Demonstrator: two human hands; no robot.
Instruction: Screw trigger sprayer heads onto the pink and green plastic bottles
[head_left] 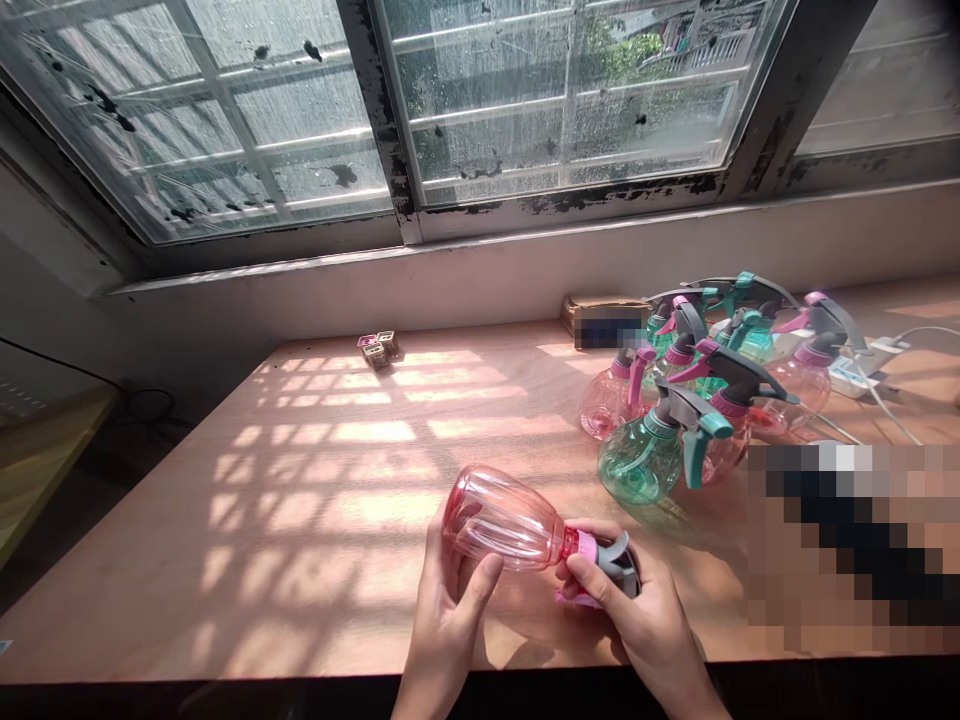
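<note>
A clear pink spray bottle [510, 515] lies tilted on its side between my hands, above the table near its front edge. My left hand [457, 585] is wrapped round the bottle's broad base, thumb along its near side. At the neck, my right hand [626, 580] grips the pink collar and the grey and pink spray head [611, 562], which my fingers partly hide. Just beyond my right hand, a green spray bottle [641, 465] stands upright with a grey and teal trigger head. Behind it are several more pink and green spray bottles, among them a pink one [606, 400].
On the wooden table [337, 480] sit small blocky items [377, 348] at the back left and a cardboard box [574, 320] by the wall. A white power strip [855, 375] with cables lies at the right. A blurred patch covers the right front. Windows line the back.
</note>
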